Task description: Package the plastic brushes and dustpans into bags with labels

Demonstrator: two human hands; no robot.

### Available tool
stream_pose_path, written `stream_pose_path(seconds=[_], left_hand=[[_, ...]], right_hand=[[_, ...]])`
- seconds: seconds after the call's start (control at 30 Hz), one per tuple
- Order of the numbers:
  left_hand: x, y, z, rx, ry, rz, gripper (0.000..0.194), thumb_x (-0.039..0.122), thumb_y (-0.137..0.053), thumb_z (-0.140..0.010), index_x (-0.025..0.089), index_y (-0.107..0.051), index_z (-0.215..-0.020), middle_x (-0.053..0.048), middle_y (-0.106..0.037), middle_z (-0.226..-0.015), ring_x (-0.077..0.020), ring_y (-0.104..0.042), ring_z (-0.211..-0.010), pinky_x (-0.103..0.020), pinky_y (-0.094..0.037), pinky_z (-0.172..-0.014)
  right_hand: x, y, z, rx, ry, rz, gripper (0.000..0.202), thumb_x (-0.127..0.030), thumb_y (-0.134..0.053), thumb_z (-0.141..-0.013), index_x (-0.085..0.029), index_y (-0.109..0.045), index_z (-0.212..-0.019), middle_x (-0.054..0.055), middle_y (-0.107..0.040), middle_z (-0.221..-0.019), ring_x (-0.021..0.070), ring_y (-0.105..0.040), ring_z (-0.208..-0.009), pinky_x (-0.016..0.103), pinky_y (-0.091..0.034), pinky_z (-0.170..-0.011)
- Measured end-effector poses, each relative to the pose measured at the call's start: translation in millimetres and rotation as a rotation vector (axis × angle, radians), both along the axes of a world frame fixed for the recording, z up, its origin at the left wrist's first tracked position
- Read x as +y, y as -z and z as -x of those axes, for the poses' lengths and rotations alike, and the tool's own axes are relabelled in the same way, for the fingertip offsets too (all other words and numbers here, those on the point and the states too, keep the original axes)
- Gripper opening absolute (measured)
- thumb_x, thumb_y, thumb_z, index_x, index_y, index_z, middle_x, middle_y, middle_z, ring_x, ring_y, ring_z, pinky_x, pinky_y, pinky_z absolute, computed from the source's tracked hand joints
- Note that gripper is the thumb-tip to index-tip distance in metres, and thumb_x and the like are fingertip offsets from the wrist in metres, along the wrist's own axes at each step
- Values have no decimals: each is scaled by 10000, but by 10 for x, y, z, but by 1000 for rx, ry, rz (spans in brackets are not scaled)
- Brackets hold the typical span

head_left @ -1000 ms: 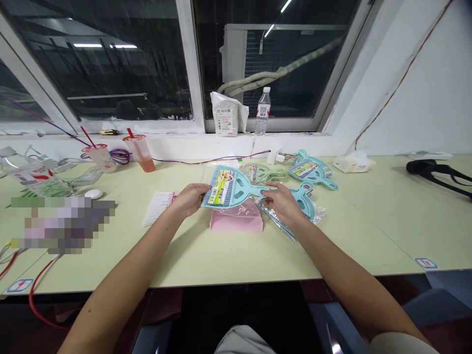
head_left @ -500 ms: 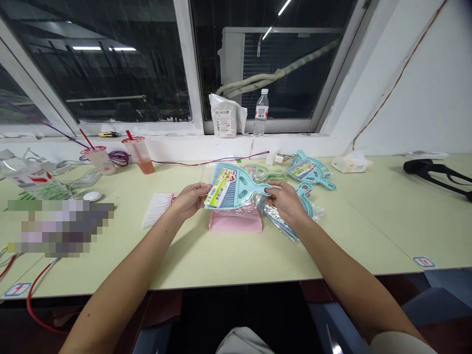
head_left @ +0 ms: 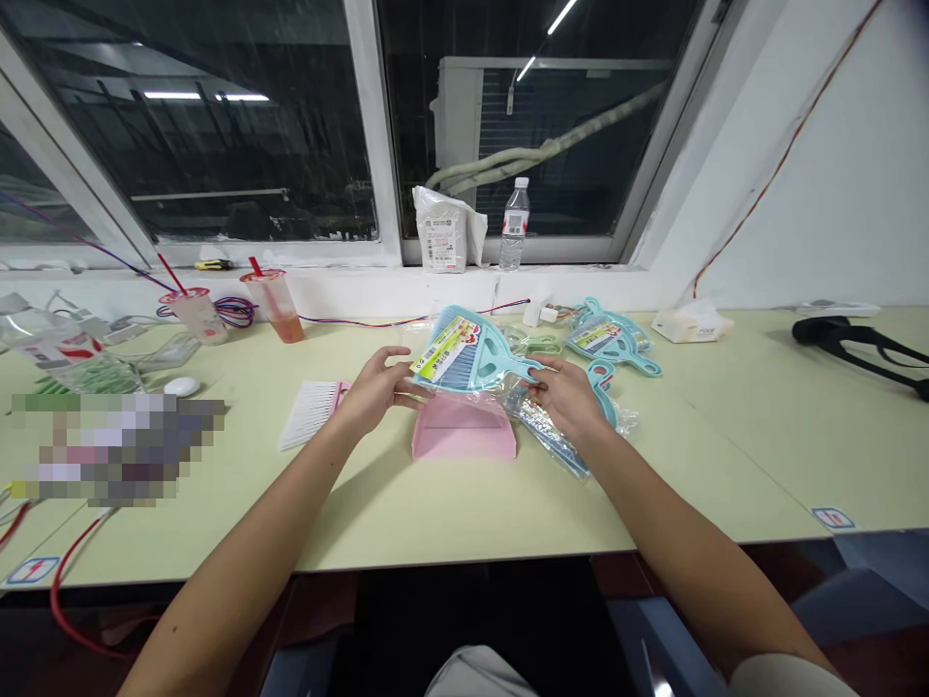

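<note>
A bagged light-blue dustpan-and-brush set (head_left: 475, 356) with a yellow-green label is held up over a pink dustpan (head_left: 464, 431). My right hand (head_left: 570, 392) is closed on the handle of the set. At its left edge is my left hand (head_left: 381, 387), fingers apart, beside the clear wrapping. A white-bristled brush with a pink top (head_left: 311, 411) lies left of the pink dustpan. Beneath and beside my right hand lies another bagged blue set (head_left: 555, 431). Behind are a green set (head_left: 537, 344) and one more blue set (head_left: 614, 337).
Two cups with red straws (head_left: 276, 308) stand at the back left, near a large plastic bottle (head_left: 54, 348). A tissue pack (head_left: 692, 321) and a black strap-like object (head_left: 853, 344) are on the right. A water bottle (head_left: 515, 227) stands on the sill.
The held blue set has tilted and shifted slightly up and right. My left hand's fingers have spread and come off its edge. More of the pink dustpan shows.
</note>
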State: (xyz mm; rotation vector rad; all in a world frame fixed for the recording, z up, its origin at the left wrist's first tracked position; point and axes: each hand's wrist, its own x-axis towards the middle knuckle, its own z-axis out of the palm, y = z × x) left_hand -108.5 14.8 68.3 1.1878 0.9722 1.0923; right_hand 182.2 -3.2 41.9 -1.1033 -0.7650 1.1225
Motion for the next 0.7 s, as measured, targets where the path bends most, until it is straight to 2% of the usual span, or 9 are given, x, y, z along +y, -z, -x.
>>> stream_pose_path(seconds=[0.2, 0.3, 0.4, 0.57, 0.7], left_hand=[[-29, -53, -20, -3, -23, -51, 423, 327, -759, -776, 245, -531, -1122, 17, -632, -824, -145, -659, -613, -424, -655, -616], [-17, -43, -5, 78, -33, -113, 340, 355, -785, -761, 206, -586, -993, -28, -639, -909, -162, -665, -723, -429, -669, -648], [-5, -9, 8, 183, -12, -171, 340, 364, -828, -721, 174, -631, -924, -60, -620, -938, -205, -662, -837, -429, -678, -653], [15, 71, 0, 252, 91, -178, 371, 357, -811, -726, 194, -678, -1033, -65, -576, -1039, -208, -650, -884, -427, -686, -650], [28, 99, -13, 298, 105, -189, 387, 324, -756, -749, 229, -706, -1121, -58, -555, -1052, -198, -638, -882, -399, -683, -643]], right_hand=[[-12, -3, 17, -3, -11, 16, 303, -149, -768, -596, -167, -701, -892, 46, -659, -695, 194, -634, -670, 258, -359, -504], [-8, 16, 25, 2, -16, 7, 288, -137, -759, -603, -170, -693, -881, 42, -667, -699, 185, -631, -659, 259, -376, -508], [-8, 36, 38, 10, -34, 5, 289, -132, -764, -604, -172, -686, -880, 45, -680, -719, 192, -652, -685, 259, -398, -523], [-30, 44, 82, 12, -39, 27, 295, -126, -762, -596, -170, -675, -874, 36, -682, -705, 198, -676, -699, 255, -427, -544], [-43, 53, 103, 10, -48, 30, 280, -121, -754, -595, -166, -675, -859, 35, -701, -731, 194, -689, -698, 256, -453, -567]])
